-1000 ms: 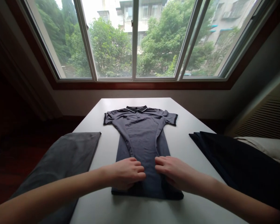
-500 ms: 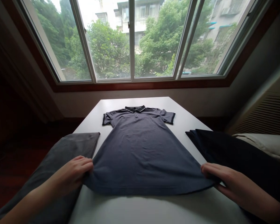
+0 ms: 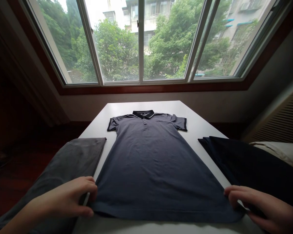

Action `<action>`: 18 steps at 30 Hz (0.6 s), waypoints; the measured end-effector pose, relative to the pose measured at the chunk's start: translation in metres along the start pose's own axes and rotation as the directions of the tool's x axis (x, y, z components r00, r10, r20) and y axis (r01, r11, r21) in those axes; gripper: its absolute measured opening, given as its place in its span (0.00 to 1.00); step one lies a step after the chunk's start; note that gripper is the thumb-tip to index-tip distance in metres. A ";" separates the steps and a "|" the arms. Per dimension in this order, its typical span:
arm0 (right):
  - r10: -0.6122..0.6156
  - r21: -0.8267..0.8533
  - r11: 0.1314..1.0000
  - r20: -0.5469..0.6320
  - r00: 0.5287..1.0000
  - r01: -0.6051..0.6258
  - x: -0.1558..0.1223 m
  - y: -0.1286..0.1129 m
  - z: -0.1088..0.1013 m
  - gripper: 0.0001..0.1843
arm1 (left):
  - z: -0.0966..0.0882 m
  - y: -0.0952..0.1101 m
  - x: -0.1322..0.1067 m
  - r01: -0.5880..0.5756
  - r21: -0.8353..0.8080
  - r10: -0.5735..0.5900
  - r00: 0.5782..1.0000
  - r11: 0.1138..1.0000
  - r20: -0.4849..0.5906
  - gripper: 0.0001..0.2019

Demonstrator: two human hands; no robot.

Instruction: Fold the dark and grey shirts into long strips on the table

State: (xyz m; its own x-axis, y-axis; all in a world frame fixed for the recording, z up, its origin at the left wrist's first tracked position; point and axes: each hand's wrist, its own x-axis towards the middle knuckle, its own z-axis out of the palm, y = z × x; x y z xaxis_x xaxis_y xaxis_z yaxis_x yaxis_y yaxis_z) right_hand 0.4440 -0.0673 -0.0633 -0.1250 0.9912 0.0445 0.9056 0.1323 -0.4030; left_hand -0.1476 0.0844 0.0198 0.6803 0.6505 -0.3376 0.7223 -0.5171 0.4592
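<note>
A grey-blue polo shirt (image 3: pixel 151 162) with a dark collar lies face up, spread flat along the white table (image 3: pixel 200 126), collar toward the window. My left hand (image 3: pixel 70 198) pinches the shirt's bottom left corner, fingers curled round the hem. At the bottom right corner my right hand (image 3: pixel 256 204) grips the hem in the same way. Both hands hold the hem stretched wide near the table's front edge.
A folded grey garment (image 3: pixel 70 162) hangs over the table's left side. A dark navy garment (image 3: pixel 246 165) lies on the right side. Beyond the table's far end stands a wide window (image 3: pixel 141 42). A pale cushion (image 3: pixel 280 151) shows at the right.
The shirt was bunched narrow under both hands at its middle; my hands moved apart to the hem corners and pulled them outward and toward me, spreading the shirt flat.
</note>
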 end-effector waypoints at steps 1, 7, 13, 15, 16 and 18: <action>-0.008 0.033 0.999 0.082 0.997 0.005 0.000 0.008 -0.002 0.21 | -0.007 0.002 0.001 0.036 -0.043 -0.035 0.999 0.998 0.027 0.08; -0.021 0.071 0.997 0.164 0.986 0.009 0.053 -0.021 -0.034 0.15 | -0.057 -0.019 0.069 -0.061 -0.106 0.040 0.981 0.992 -0.187 0.17; 0.114 -0.012 0.993 0.218 0.969 -0.115 0.183 -0.030 -0.055 0.20 | -0.088 -0.091 0.191 0.290 -0.141 -0.319 0.771 0.947 -0.551 0.17; 0.230 -0.069 0.973 0.159 0.960 -0.221 0.225 0.002 -0.056 0.21 | -0.094 -0.109 0.222 0.406 -0.202 -0.442 0.683 0.892 -0.581 0.20; 0.276 -0.085 0.960 0.129 0.952 -0.267 0.243 0.019 -0.056 0.21 | -0.095 -0.116 0.235 0.452 -0.227 -0.492 0.644 0.863 -0.586 0.22; 0.360 -0.113 0.929 0.064 0.931 -0.351 0.274 0.048 -0.054 0.23 | -0.094 -0.125 0.256 0.532 -0.271 -0.575 0.565 0.802 -0.592 0.26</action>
State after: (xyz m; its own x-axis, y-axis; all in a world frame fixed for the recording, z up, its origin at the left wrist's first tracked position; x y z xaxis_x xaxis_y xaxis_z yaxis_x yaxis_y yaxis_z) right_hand 0.4748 0.2112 -0.0210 0.1832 0.9696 -0.1621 0.9315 -0.2239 -0.2866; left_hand -0.0754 0.3682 -0.0468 -0.1045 0.9940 0.0321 0.9077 0.0822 0.4116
